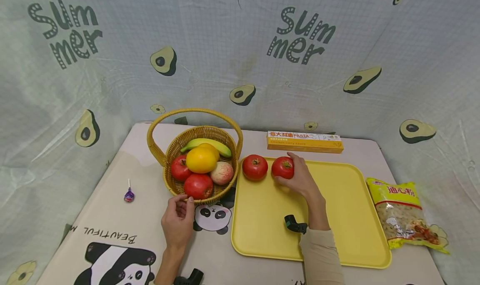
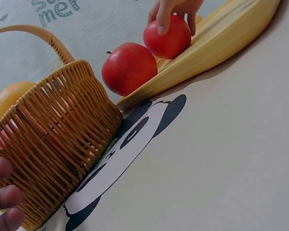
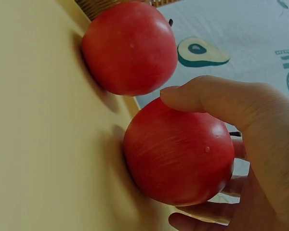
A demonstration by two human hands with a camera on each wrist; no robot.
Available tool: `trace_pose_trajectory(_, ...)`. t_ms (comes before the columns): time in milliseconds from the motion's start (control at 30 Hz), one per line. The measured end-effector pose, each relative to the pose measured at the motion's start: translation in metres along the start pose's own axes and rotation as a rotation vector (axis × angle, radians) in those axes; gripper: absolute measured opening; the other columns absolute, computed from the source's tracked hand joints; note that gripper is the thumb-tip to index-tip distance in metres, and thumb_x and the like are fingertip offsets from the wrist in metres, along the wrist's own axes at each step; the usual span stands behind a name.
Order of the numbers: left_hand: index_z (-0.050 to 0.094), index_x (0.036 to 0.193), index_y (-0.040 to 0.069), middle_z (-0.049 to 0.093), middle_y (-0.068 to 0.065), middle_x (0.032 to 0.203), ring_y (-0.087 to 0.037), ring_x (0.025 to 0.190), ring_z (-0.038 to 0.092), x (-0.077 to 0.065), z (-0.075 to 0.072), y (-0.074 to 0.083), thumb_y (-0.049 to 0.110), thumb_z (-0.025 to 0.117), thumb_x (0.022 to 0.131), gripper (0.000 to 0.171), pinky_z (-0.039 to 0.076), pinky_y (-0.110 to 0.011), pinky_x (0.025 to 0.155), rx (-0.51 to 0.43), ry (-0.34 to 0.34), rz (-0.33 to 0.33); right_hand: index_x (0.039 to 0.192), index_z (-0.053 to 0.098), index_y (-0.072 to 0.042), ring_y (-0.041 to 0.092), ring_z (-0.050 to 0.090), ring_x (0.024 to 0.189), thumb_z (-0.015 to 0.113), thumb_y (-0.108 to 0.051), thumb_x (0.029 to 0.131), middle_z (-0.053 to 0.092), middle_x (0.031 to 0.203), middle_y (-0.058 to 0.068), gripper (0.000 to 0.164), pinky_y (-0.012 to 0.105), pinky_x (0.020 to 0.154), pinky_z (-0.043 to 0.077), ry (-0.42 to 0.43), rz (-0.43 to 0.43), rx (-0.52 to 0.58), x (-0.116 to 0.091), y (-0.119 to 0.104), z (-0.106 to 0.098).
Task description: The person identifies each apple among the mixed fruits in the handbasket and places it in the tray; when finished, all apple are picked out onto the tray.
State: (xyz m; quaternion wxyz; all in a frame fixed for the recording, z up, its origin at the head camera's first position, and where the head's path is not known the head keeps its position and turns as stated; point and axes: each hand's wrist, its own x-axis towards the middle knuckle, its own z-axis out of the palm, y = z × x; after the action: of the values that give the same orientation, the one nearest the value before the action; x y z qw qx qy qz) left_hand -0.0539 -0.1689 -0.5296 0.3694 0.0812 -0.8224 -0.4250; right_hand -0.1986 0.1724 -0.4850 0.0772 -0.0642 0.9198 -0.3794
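In the head view my right hand (image 1: pixel 298 178) grips a red apple (image 1: pixel 282 168) at the top of the yellow tray (image 1: pixel 270 231). The right wrist view shows the thumb over that apple (image 3: pixel 178 154) and fingers around its far side. Just left of it another red apple (image 1: pixel 255 167) sits on the tray. My left hand (image 1: pixel 178 222) is at the near rim of a wicker basket (image 1: pixel 168 185), holding it with curled fingers. Inside the basket are red apples (image 1: pixel 198 186), yellow-orange round fruits (image 1: pixel 201 160), a banana (image 1: pixel 198 142) and a peach (image 1: pixel 222 173).
Behind the tray lies a pasta box (image 1: pixel 305 142). A bag of macaroni (image 1: pixel 403 214) rests by the tray's right edge, and a wrapped lollipop (image 1: pixel 129 194) lies left of the basket. A printed curtain (image 1: pixel 210 39) hangs behind the table.
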Motion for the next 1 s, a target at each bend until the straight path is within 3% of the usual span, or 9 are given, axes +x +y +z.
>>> trace_pose_trajectory(533, 0.064, 0.104, 0.0, 0.061, -0.007, 0.074, -0.004, 0.066, 0.048, 0.0, 0.0, -0.001, 0.005, 0.07, 0.089, 0.017, 0.042, -0.007, 0.061, 0.0, -0.003, -0.007, 0.154, 0.029, -0.015, 0.039, 0.038, 0.137, 0.078, -0.041, 0.081, 0.033, 0.153, 0.02, 0.092, 0.061, 0.103, 0.047, 0.086, -0.026, 0.004, -0.006, -0.007, -0.011)
trace_pose_trajectory(1000, 0.064, 0.106, 0.0, 0.061, -0.007, 0.075, -0.008, 0.066, 0.049, 0.0, 0.0, 0.0, 0.005, 0.07, 0.089, 0.019, 0.044, -0.01, 0.06, -0.014, 0.005, -0.01, 0.154, 0.031, -0.013, 0.038, 0.033, 0.141, 0.076, -0.043, 0.083, 0.032, 0.156, 0.016, 0.09, 0.065, 0.108, 0.04, 0.142, -0.09, -0.03, -0.014, -0.026, -0.019)
